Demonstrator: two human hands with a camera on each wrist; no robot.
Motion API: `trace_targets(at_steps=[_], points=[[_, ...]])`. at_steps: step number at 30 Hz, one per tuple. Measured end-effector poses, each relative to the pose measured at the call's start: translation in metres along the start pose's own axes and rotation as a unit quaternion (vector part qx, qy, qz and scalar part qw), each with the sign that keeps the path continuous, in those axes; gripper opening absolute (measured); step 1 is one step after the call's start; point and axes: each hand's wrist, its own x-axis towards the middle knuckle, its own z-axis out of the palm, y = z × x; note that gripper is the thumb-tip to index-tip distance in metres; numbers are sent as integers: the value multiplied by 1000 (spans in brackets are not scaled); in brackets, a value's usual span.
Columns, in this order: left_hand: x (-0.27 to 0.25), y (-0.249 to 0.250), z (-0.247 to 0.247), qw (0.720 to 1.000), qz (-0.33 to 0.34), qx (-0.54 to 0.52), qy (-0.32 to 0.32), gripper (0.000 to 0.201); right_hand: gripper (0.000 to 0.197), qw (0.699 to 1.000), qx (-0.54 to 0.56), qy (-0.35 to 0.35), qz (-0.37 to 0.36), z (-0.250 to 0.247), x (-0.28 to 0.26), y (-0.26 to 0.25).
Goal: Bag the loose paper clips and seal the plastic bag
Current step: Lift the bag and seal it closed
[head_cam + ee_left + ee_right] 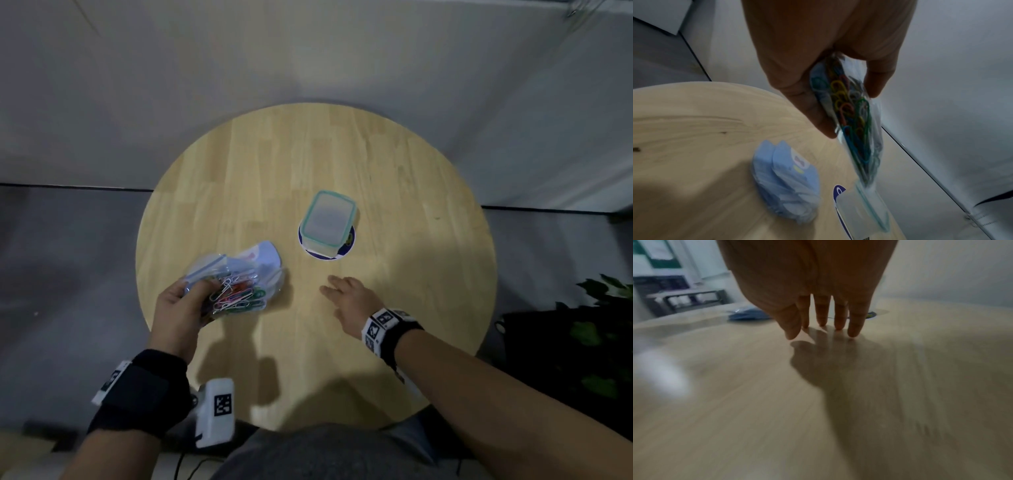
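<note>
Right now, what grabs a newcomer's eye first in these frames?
First, the clear plastic bag full of coloured paper clips, gripped in the left hand over the near-left edge of the round wooden table. Next, the teal-rimmed lidded container standing near the table's centre on a round blue-and-white disc. The right hand is spread open, fingers straight, low over bare wood.

I'm seeing bare forearms, each wearing a black wrist strap (pixel 137 394) carrying white tags with black square codes; a white camera box (pixel 215 411) is sitting beside the left strap, above grey clothing (pixel 325 452).
</note>
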Motion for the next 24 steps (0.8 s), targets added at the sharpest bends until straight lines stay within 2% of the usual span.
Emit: trace_targets(at_steps=[2,4,6,9,12,15,17,18,20,21,22,24], points=[[2,-1,0,1000,-12,-4,-2,24,49,993,85,65,55,-15,11,12],[1,-2,2,1000,-18,-4,-14,26,44,976,119,118,138,-34,30,32],[-1,-5,7,999,-19,0,-38,25,49,970,121,112,179,-50,50,48],[-8,-5,23,997,-16,9,-74,15,62,983,65,65,161,-63,72,59],[-16,-6,37,995,-22,13,-100,19,61,992,-12,55,115,-56,79,61],[-20,-8,41,993,-29,13,-109,20,39,993,-16,63,101,-48,68,59],[-21,-9,41,993,-37,6,-112,22,20,995,-31,70,61,-37,57,57],[-21,-9,41,993,-41,3,-115,23,20,997,-5,60,55,-30,54,58],[-22,-7,42,991,-48,-1,-126,21,25,997,2,55,56,-22,49,58],[-22,-6,43,990,-51,-2,-135,20,21,997,11,42,58,-27,45,53],[-23,-7,45,988,-52,-2,-147,21,18,997,8,36,69,-28,44,48],[-23,-8,50,985,-56,3,-164,21,24,994,-24,13,107,-28,42,43]])
